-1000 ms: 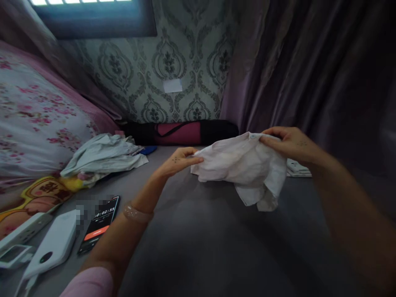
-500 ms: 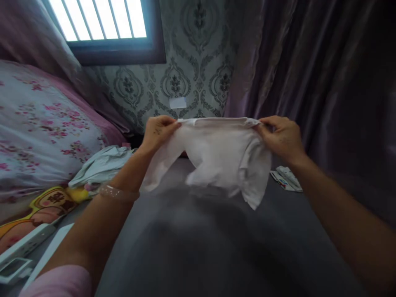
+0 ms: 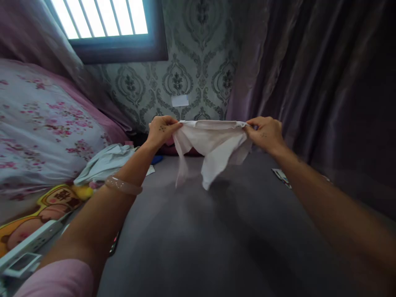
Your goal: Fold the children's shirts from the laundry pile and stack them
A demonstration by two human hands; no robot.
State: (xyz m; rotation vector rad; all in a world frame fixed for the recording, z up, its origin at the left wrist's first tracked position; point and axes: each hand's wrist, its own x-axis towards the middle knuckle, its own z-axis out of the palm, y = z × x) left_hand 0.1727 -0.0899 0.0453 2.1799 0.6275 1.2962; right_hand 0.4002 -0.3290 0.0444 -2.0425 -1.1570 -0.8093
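Observation:
A small white long-sleeved shirt hangs in the air between my two hands, its neckline stretched nearly level at the top. My left hand pinches one shoulder between thumb and fingers. At the other shoulder my right hand has the same kind of pinch. Below, the body and sleeves swing loose and are folded over one another, so the lower hem is hard to make out. The cloth hangs above a grey bed surface. A pale bangle circles my left forearm.
At left lie a pile of pale clothing, a yellow cartoon cushion and a white power strip. Floral bedding rises behind them. Small packets lie at right. A patterned wall and curtains stand behind.
My hands have come closer together, the right one moving left. The shirt's body and sleeves have swung and bunched away from me, and its neckline is less widely stretched.

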